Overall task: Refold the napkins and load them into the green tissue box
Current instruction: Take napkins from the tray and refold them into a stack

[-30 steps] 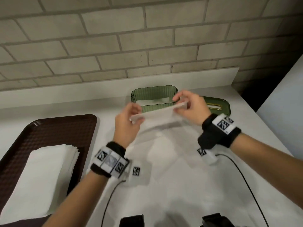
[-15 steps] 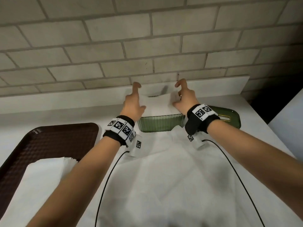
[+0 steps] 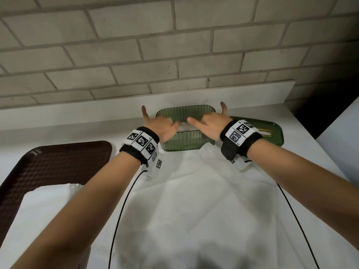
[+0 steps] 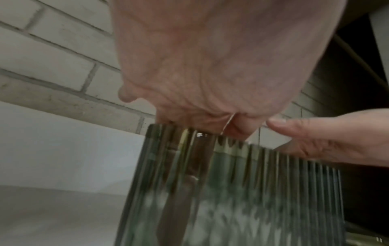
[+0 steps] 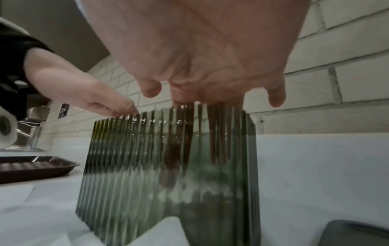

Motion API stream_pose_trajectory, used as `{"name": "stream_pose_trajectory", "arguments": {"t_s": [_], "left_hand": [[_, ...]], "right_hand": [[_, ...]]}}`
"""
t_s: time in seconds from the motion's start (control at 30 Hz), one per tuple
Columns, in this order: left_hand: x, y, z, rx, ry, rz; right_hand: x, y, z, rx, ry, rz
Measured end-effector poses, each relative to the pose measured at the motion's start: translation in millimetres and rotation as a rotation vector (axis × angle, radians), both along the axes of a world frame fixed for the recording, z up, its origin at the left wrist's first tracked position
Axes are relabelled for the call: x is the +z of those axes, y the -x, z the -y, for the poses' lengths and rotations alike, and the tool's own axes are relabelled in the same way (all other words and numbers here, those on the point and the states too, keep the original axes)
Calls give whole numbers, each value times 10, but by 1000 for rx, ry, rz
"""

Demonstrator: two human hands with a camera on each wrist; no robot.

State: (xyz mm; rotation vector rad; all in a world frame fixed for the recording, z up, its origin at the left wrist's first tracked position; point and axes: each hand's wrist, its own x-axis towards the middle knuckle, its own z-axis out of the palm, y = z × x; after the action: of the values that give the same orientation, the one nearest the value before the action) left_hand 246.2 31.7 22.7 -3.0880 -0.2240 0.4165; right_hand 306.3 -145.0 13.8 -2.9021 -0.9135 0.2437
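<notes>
The ribbed green tissue box [image 3: 182, 145] stands lidless at the back of the counter. My left hand [image 3: 162, 129] and right hand [image 3: 209, 126] are over its two ends. Their middle fingers reach straight down inside and press on a folded white napkin [image 3: 187, 127]; thumbs and little fingers stick out above the rim. Through the ribbed wall [image 4: 273, 191] the left hand's [image 4: 210, 66] fingers show as dark streaks. The right hand's [image 5: 200, 58] fingers show the same way through the box [image 5: 126, 158]. A stack of napkins [image 3: 44, 202] lies on the brown tray [image 3: 48, 164].
The green lid [image 3: 272, 133] lies just right of the box. A large white sheet [image 3: 194, 200] is spread on the counter in front of the box, under my forearms. The brick wall and a white ledge run close behind the box. The counter's right edge is near the lid.
A second ago both hands pinched the folded napkin in front of the box. They carried it over the box and have now lowered it inside, fingers pushing down.
</notes>
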Motion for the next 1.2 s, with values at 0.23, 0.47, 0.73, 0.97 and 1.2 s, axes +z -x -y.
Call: {"name": "stream_pose_trajectory", "arguments": {"t_s": [0.23,0.47,0.73,0.97,1.2], "left_hand": [[-80,-85,64,44,-8,-209],[99,264,181,-49,83,291],[-306,1324,659,-280,574,313],[-637,1641,873,-211,567,56],[-550,1635,923,-202,580,155]], "right_hand": [[11,-14,-67,20,261,-137],[208,109,117,-11,-94,147],[69,881,772,-91,-574,-133],[-451,1303,1297,-192,-386,-459],[-308,1438,1203,-103,-728,-384]]}}
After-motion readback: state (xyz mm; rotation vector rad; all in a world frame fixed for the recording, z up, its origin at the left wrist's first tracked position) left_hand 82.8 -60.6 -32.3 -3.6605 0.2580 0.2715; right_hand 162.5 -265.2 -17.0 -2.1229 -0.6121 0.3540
